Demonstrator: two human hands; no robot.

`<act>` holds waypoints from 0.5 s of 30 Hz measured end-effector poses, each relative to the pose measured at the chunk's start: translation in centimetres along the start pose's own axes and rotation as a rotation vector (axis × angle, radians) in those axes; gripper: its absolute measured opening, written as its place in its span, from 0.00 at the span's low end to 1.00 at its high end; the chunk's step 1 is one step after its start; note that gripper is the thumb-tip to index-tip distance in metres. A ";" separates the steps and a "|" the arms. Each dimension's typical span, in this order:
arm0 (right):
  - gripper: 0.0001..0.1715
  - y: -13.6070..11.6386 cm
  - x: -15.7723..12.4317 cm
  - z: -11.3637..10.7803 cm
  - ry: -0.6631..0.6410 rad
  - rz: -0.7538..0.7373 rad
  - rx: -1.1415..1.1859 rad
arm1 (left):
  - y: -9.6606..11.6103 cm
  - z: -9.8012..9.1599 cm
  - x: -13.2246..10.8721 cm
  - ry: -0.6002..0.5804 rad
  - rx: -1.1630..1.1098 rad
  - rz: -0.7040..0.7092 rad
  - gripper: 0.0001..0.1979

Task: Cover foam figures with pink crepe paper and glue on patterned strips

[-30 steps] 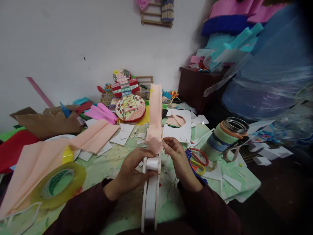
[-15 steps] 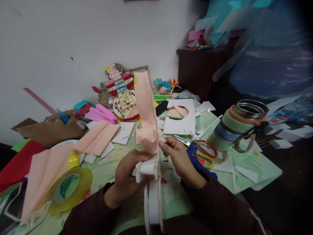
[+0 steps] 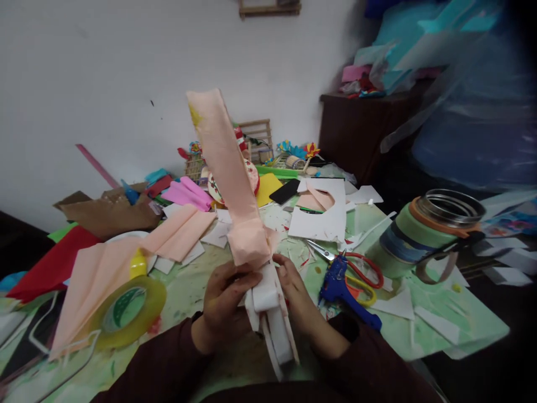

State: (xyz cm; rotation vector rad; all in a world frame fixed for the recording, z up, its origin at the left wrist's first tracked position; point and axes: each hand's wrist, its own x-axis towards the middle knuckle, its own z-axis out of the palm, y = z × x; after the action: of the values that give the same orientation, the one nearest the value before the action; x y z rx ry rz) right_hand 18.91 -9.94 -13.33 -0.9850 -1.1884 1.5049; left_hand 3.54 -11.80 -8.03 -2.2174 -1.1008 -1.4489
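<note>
A white foam form (image 3: 274,319) stands on edge in front of me, tilted to the right. My left hand (image 3: 224,305) grips its left side near the top. My right hand (image 3: 296,296) presses against its right side, fingers closed on it. A long strip of peach crepe paper (image 3: 226,168) is bunched around the form's top and rises up and to the left, with a small yellow mark near its upper end.
A roll of clear tape (image 3: 128,310) lies left, beside a yellow-capped bottle (image 3: 137,263) and peach paper sheets (image 3: 104,268). Right of my hands lie a blue glue gun (image 3: 342,291), red scissors (image 3: 356,268) and a green jar (image 3: 419,232). Paper scraps cover the table (image 3: 457,313).
The foam form has tipped to the right and the peach strip now leans further left and stands higher. My right hand came down from the paper onto the form's side.
</note>
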 end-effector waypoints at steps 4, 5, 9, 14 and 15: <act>0.36 0.4 -0.6 0.2 -0.005 -0.009 0.034 | 0.1 0.1 0.1 0.051 0.072 0.015 0.12; 0.37 0.4 -0.6 0.3 -0.011 0.001 0.064 | 0.0 0.1 0.3 0.049 0.067 0.007 0.13; 0.35 0.7 -0.8 0.4 -0.018 0.024 0.202 | -0.3 0.1 0.7 0.015 0.019 0.037 0.19; 0.31 1.2 -0.9 0.3 0.020 0.013 0.342 | -0.7 0.6 0.0 -0.037 -0.032 0.074 0.22; 0.30 1.2 -0.9 0.3 0.014 0.017 0.361 | -0.8 0.7 -0.2 -0.037 -0.029 0.070 0.21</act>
State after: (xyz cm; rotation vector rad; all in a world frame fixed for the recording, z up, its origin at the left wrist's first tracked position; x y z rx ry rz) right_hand 18.65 -11.02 -14.46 -0.7610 -0.8591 1.6513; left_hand 3.42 -10.95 -8.66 -2.2871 -1.0096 -1.4093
